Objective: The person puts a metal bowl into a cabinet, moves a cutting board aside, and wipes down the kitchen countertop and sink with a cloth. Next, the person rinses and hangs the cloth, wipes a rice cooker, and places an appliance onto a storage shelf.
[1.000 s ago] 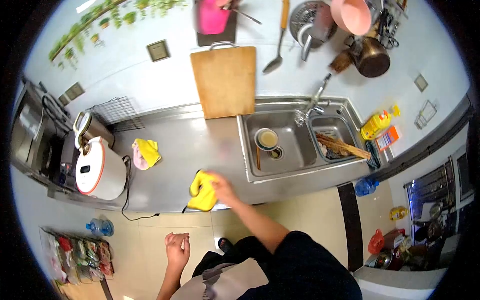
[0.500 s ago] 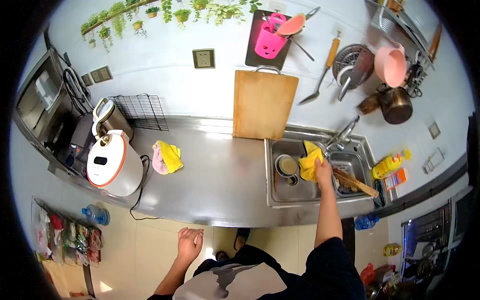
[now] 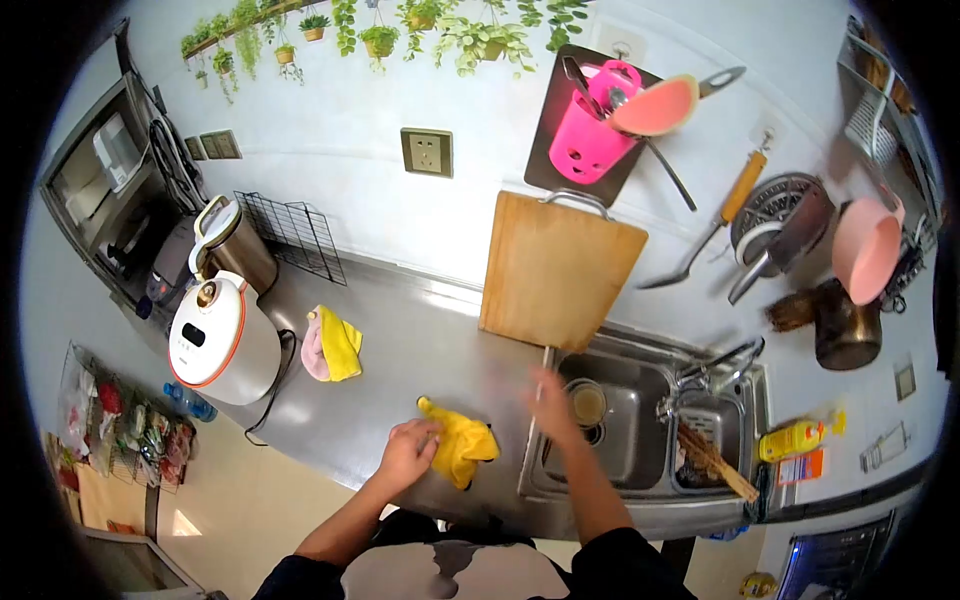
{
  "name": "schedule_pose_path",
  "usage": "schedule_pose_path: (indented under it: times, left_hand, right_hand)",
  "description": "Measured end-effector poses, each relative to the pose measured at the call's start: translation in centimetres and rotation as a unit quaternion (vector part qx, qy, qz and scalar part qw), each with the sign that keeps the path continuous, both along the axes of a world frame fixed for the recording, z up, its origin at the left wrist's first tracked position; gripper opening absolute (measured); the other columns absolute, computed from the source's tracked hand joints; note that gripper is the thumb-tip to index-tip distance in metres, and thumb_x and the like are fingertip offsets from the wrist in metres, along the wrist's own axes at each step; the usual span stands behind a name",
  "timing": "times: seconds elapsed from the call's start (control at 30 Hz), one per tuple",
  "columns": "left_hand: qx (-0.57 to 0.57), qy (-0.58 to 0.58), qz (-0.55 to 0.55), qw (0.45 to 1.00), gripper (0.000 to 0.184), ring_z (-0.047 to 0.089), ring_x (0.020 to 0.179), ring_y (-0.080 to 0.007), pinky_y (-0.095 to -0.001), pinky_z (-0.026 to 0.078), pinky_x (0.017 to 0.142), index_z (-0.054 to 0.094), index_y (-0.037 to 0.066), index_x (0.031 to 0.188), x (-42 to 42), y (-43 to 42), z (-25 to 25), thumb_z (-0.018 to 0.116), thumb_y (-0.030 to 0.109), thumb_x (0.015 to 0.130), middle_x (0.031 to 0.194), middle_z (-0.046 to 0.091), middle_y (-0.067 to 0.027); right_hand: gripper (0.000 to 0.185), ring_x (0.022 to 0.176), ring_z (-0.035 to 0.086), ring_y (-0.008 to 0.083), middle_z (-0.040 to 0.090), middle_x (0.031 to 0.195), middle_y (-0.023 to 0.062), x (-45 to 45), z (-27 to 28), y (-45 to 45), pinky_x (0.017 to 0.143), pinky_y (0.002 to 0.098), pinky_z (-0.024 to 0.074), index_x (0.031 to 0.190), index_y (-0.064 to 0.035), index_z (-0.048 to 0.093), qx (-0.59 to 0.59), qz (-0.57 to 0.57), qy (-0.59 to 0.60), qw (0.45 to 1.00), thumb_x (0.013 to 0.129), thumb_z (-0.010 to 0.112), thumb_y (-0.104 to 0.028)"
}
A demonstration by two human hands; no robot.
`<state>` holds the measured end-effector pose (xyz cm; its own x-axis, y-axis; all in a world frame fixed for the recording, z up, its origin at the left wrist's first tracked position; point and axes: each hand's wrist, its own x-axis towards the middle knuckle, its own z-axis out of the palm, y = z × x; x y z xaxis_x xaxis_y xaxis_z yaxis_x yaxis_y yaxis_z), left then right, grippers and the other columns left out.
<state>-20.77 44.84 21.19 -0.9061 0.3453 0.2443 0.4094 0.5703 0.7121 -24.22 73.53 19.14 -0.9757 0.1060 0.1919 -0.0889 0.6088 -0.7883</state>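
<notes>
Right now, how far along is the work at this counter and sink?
Apparently done: the rectangular wooden cutting board stands against the wall. In progress: the left hand touches the crumpled yellow cloth; the right hand is blurred beside the steel sink. Probably left: the round pale bowl and long brown sticks there.

My left hand [image 3: 408, 452] touches the yellow cloth [image 3: 462, 447] on the counter [image 3: 400, 310]; my right hand [image 3: 552, 405], blurred, hovers near the sink [image 3: 625, 425].

Steel countertop [image 3: 400, 335], clock taken from its middle. Rice cooker [image 3: 225, 345] at 9, kettle [image 3: 243, 250] at 10, pink-and-yellow cloth [image 3: 333, 345] between. Cutting board [image 3: 560, 270] upright at 2. Sink [image 3: 625, 425] inset toward 4.
</notes>
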Motion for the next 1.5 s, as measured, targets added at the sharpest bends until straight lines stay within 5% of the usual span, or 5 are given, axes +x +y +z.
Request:
schedule_pose_path:
  times: [0.17, 0.3, 0.67, 0.83, 1.5]
  left_hand:
    - [0.080, -0.096, 0.066, 0.990, 0.024, 0.061, 0.089, -0.0318, -0.0362, 0.049, 0.077, 0.063, 0.002, 0.107, -5.6, 1.9, 1.6, 0.060, 0.012, 0.085, 0.097, 0.063, -0.0156]
    - [0.114, -0.051, 0.072, 0.989, 0.030, 0.061, 0.091, -0.0281, -0.0356, 0.049, 0.079, 0.060, 0.001, 0.113, -11.8, 4.6, 1.6, 0.060, 0.015, 0.086, 0.101, 0.063, -0.0154]
    - [0.310, -0.300, -0.044, 0.901, 0.078, 0.048, 0.122, -0.0317, -0.0350, 0.040, 0.099, 0.020, -0.005, 0.144, -27.5, 11.3, 3.2, 0.052, 0.043, 0.092, 0.134, 0.044, -0.0267]
    - [0.233, -0.161, -0.042, 0.958, 0.048, 0.060, 0.084, -0.0202, -0.0358, 0.048, 0.077, 0.057, -0.004, 0.113, -27.4, 10.2, 2.4, 0.051, 0.040, 0.094, 0.094, 0.065, -0.0148]
    - [0.172, 0.017, 0.155, 0.973, 0.032, 0.058, 0.085, -0.0380, -0.0415, 0.045, 0.076, 0.057, -0.004, 0.103, -34.5, -12.8, 4.2, 0.047, 0.025, 0.095, 0.091, 0.062, -0.0237]
  right_hand:
    - [0.042, 0.110, 0.053, 0.0227, 0.054, 0.119, 0.0144, -10.0, -0.9, 10.5, 0.094, 0.0347, 0.0424, 0.126, -0.0023, 0.049, 0.003, -0.252, 0.171, 0.953, 0.087, 0.062, -0.010]
    - [0.055, 0.113, 0.049, 0.0280, 0.051, 0.122, 0.0139, -12.6, 2.8, 11.1, 0.097, 0.0408, 0.0383, 0.131, -0.0010, 0.044, -0.162, -0.195, 0.131, 0.958, 0.089, 0.063, -0.032]
    - [0.044, 0.105, 0.052, 0.0207, 0.055, 0.115, 0.0091, -12.8, 2.6, 11.7, 0.090, 0.0338, 0.0407, 0.125, -0.0041, 0.045, -0.233, -0.145, 0.087, 0.958, 0.089, 0.064, -0.022]
    - [0.042, 0.100, 0.055, 0.0172, 0.058, 0.112, 0.0070, -11.0, 2.3, 9.9, 0.087, 0.0312, 0.0433, 0.128, -0.0034, 0.044, -0.174, -0.108, 0.091, 0.974, 0.091, 0.060, -0.016]
    - [0.038, 0.091, 0.060, 0.0182, 0.063, 0.101, 0.0109, -24.0, 4.1, -13.1, 0.080, 0.0310, 0.0472, 0.120, -0.0010, 0.049, -0.146, -0.039, 0.093, 0.984, 0.086, 0.064, -0.010]
